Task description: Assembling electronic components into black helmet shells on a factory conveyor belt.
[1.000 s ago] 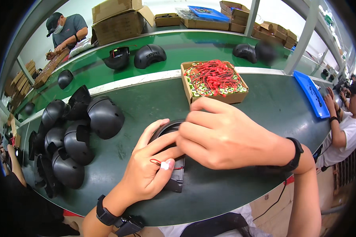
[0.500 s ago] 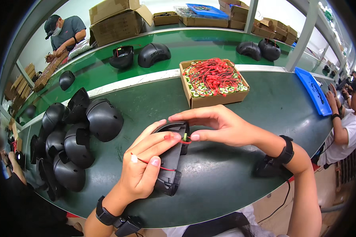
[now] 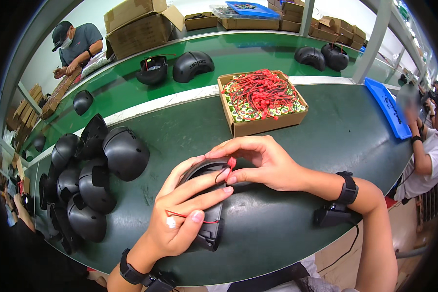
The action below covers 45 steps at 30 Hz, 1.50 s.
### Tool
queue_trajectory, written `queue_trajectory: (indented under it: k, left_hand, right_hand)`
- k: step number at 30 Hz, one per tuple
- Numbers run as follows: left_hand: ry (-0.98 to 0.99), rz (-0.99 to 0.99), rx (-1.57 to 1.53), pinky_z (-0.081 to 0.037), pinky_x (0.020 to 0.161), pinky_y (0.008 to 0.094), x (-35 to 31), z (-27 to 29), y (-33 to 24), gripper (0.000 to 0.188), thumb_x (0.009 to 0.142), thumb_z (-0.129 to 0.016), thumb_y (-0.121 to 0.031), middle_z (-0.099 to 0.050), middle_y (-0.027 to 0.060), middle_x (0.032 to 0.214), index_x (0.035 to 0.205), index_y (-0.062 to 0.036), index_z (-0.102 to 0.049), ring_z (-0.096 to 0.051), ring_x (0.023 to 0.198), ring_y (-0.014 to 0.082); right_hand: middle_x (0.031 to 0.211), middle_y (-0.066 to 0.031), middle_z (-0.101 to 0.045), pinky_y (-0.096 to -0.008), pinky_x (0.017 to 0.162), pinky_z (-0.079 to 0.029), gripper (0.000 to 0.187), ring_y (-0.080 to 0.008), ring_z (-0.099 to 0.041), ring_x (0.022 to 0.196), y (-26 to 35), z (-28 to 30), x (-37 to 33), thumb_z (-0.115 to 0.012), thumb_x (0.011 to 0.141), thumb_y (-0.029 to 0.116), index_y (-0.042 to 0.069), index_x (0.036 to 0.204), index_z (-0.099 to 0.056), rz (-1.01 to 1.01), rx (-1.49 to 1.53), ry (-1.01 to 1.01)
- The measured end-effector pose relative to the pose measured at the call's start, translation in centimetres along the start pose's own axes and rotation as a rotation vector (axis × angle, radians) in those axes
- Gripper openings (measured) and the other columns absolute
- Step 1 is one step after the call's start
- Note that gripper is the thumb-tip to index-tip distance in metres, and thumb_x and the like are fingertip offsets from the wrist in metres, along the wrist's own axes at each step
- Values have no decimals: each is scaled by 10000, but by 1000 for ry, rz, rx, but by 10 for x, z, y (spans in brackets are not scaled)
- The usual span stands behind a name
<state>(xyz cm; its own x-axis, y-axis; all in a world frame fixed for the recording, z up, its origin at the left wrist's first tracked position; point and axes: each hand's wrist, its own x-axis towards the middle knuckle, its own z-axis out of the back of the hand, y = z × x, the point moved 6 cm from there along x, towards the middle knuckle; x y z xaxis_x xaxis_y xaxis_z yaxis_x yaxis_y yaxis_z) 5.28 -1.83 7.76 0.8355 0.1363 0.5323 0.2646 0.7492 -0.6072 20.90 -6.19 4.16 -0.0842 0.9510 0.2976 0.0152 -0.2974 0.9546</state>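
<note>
A black curved plastic shell [image 3: 210, 214] rests on the green worktop in front of me, its hollow side turned up toward the right. My left hand [image 3: 175, 214] is wrapped over it, fingers across the opening. One thin red wire sticks out between thumb and palm of that hand. From the right, my right hand [image 3: 270, 165] curls round the shell's far end, with index fingertip at its rim. Its thumb presses near a red connector [image 3: 231, 162] on a red-and-black lead, close to the left fingertips. The shell's inside is mostly hidden by my fingers.
An open cardboard box [image 3: 248, 127] holds many green-and-white battery cells with red-and-black leads. Black shells [image 3: 126, 153] are piled at left; several lie on the green conveyor [image 3: 258, 46] behind. A blue tray [image 3: 387, 109] lies at right. Other people sit or stand around.
A red connector now shows between my hands, where a green piece and a red wire loop were visible before. The right thumb has shifted slightly down and left; the view has moved a little.
</note>
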Motion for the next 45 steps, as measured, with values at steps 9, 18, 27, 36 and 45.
queue_trajectory:
  k: [9,18,27,36,45]
  left_hand:
    - [-53,73,-53,-308,1054,497,-5,-1,3,430,894,-364,-186,-584,184,1164,1172,28,-613,-475,1171,427]
    - [-148,108,-101,-324,1036,498,-8,-5,3,458,919,-346,-224,-581,209,1152,1168,63,-600,-461,1191,437]
    - [-175,231,-83,-336,1002,522,-9,9,-21,550,958,-359,-415,-592,216,1053,1037,54,-635,-502,1144,440]
    - [-220,245,98,-228,1074,525,-4,14,7,540,963,-314,-338,-607,222,1040,1041,100,-622,-472,1186,451]
    - [-166,316,139,-304,1048,484,-10,21,20,619,955,-317,-457,-557,218,1124,1056,76,-614,-492,1182,400]
  right_hand:
    - [1220,-124,-597,-354,1004,-424,441,-208,-557,1138,2,5,-3,-719,771,23,12,1194,-597,69,-73,39]
    - [1167,-146,-631,-358,942,-473,435,-268,-609,1092,14,-1,-12,-711,773,67,20,1190,-597,221,-435,-104]
    - [1192,-159,-554,-357,914,-458,571,-269,-562,1099,72,3,-1,-702,777,106,21,1283,-453,336,-758,-111]
    - [1260,-241,-538,-399,1004,-407,653,-359,-512,1184,78,420,-11,-669,794,332,-42,1285,-456,-295,-1536,-798]
    - [1356,-160,-379,-573,929,-435,950,-431,-428,1203,13,491,-51,-806,548,216,105,1367,-337,-745,-1667,-983]
